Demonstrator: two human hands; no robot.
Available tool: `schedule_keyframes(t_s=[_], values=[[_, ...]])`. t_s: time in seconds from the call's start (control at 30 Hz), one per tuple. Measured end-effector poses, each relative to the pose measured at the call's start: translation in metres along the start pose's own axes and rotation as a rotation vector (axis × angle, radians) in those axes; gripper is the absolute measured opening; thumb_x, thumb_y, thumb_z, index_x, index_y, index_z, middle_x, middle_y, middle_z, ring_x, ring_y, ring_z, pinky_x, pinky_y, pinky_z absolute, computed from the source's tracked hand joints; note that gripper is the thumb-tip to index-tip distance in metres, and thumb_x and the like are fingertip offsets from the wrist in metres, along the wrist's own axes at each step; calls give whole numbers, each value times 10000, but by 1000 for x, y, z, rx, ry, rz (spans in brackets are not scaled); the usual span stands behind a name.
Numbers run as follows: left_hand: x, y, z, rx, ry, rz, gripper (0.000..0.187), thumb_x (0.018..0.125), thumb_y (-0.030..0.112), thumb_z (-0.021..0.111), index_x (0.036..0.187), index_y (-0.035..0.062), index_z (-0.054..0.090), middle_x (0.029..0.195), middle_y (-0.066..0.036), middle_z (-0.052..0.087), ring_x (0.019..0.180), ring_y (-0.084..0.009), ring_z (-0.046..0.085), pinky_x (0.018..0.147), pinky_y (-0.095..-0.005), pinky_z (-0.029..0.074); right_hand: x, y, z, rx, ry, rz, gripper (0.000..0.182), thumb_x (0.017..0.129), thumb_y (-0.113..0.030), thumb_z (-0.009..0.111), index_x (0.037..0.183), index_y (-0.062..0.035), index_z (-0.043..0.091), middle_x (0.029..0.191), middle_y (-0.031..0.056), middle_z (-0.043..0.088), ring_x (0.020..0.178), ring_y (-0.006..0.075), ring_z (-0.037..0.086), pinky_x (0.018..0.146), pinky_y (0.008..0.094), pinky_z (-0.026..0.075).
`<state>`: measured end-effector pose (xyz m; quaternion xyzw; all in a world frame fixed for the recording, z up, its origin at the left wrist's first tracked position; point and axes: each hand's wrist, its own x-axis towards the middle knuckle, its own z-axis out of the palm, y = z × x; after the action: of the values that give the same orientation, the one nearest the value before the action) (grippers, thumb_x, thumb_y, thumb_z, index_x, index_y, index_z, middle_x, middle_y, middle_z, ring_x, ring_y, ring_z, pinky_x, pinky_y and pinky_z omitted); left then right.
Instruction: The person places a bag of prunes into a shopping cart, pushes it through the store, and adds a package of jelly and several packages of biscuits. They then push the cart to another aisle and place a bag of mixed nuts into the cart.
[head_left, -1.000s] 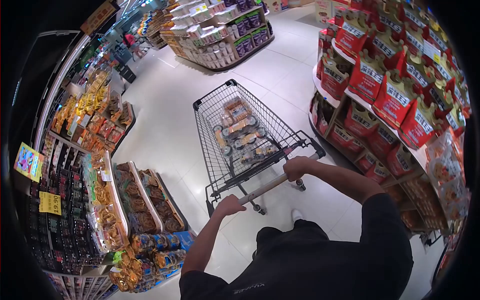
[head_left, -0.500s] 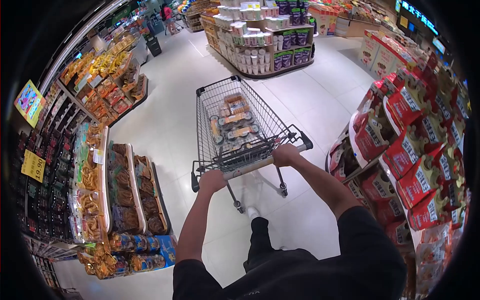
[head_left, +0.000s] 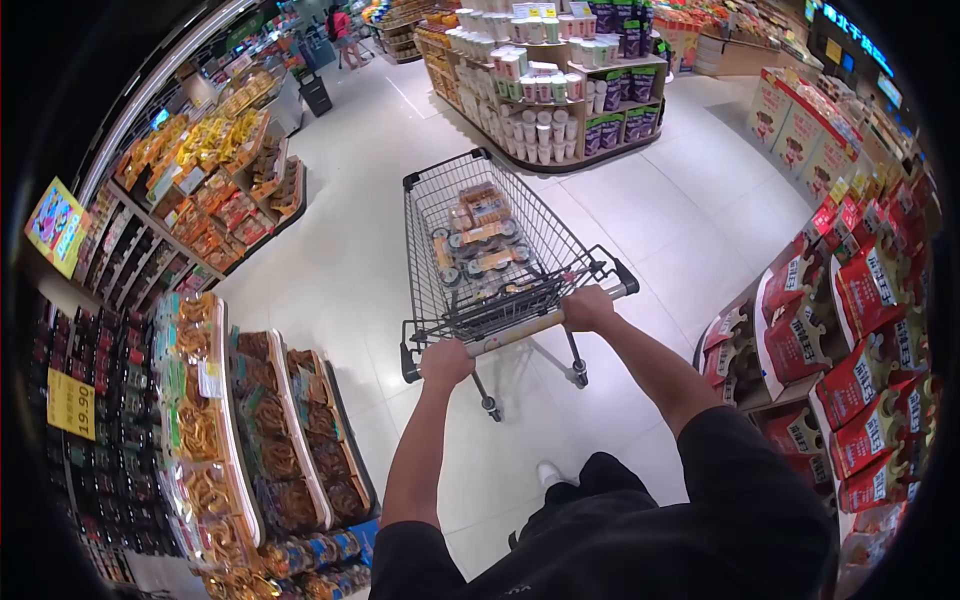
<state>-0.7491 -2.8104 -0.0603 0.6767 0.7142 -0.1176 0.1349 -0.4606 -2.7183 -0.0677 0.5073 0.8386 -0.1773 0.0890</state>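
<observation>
Both of my hands grip the handle (head_left: 520, 331) of a wire shopping cart (head_left: 590, 228) in front of me. My left hand (head_left: 446, 363) is wrapped round the handle's left part, and my right hand (head_left: 590, 309) closes on it near the right end. Inside the basket lie several clear packages with orange labels (head_left: 497, 258), and a package of brown baked-looking food (head_left: 487, 206) sits farther forward. Small print on the packages is too small to read.
Stepped shelves of bagged snacks (head_left: 270, 420) stand close on the left; a rack of red bags (head_left: 860, 380) curves along the right. Ahead is an island of cups and purple pouches (head_left: 580, 110). Pale floor (head_left: 350, 200) runs between them. A person in pink (head_left: 341, 28) is far off.
The cart and I have moved forward along the floor; the side shelves have slid nearer and lower in view. Both hands keep their hold on the handle. My stepping foot has changed position.
</observation>
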Motion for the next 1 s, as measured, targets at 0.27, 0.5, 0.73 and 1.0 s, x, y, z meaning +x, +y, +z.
schedule_keyframes(t_s=[0.27,0.5,0.73,1.0], values=[[137,-60,-44,-27,-190,-61,362,709,313,631,913,22,695,916,-186,687,865,-343,670,783,-433,534,156,4,-39,2,-27,-50,210,663,-216,594,770,-81,714,804,129,689,783,299,676,710,405,545],[284,-128,-53,-10,-177,-39,377,669,345,669,867,25,688,882,-209,679,856,-360,662,761,-448,527,303,12,-68,41,-16,-62,227,661,-244,647,826,-110,726,856,94,697,877,262,665,749,386,544],[390,-178,-72,-125,-240,-109,422,643,375,700,849,7,678,883,-223,674,854,-371,660,758,-449,528,446,13,-81,13,-65,-81,222,666,-231,647,833,-107,724,885,111,691,859,281,669,742,396,545],[522,-241,-98,-298,-405,-151,415,642,439,712,730,34,687,695,-133,666,651,-253,660,644,-369,531,584,5,-106,-60,-72,-108,206,669,-228,596,771,-96,716,773,121,687,741,302,675,690,400,545]])
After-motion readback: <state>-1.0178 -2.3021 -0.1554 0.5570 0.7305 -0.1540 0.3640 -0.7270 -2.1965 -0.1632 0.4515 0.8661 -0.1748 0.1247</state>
